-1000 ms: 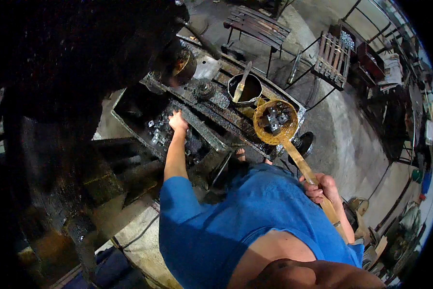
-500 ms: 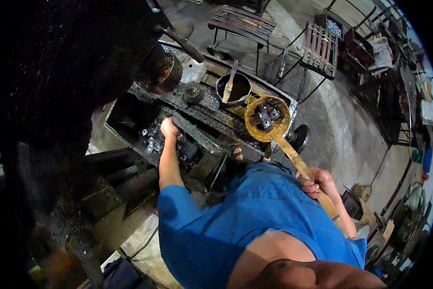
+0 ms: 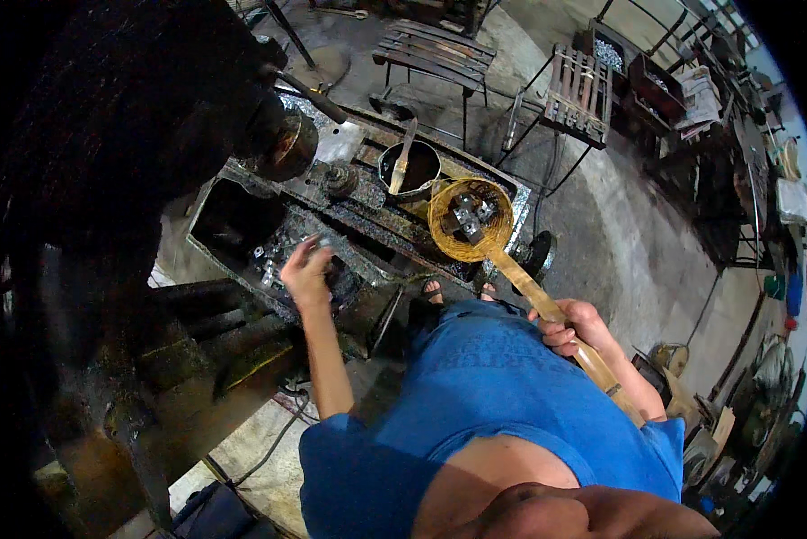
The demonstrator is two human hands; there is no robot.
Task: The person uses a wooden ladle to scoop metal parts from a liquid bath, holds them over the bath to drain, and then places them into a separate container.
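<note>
My right hand (image 3: 568, 325) is wrapped round the long flat wooden handle (image 3: 524, 282) of a round yellow wicker scoop (image 3: 436, 232). In the scoop's bowl lie several dark, blocky metal parts (image 3: 468, 221). Over a long dark metal trough (image 3: 207, 241) my left hand (image 3: 304, 277) is raised with fingers bent together. A blurred greyish shape shows at its fingertips, too smeared to name. Beneath and beside that hand, small shiny metal pieces (image 3: 269, 268) are heaped in the trough.
A dark pot (image 3: 432, 163) with a paintbrush (image 3: 403, 157) laid across it stands behind the scoop on the greasy bench. Slatted stools (image 3: 576, 90) stand farther back. Dark machinery (image 3: 107, 180) fills the left side, its metal bar (image 3: 318, 97) jutting over the bench.
My left hand has lifted out of the trough and its fingers have come into sight. My right hand still grips the scoop; the whole view has shifted slightly.
</note>
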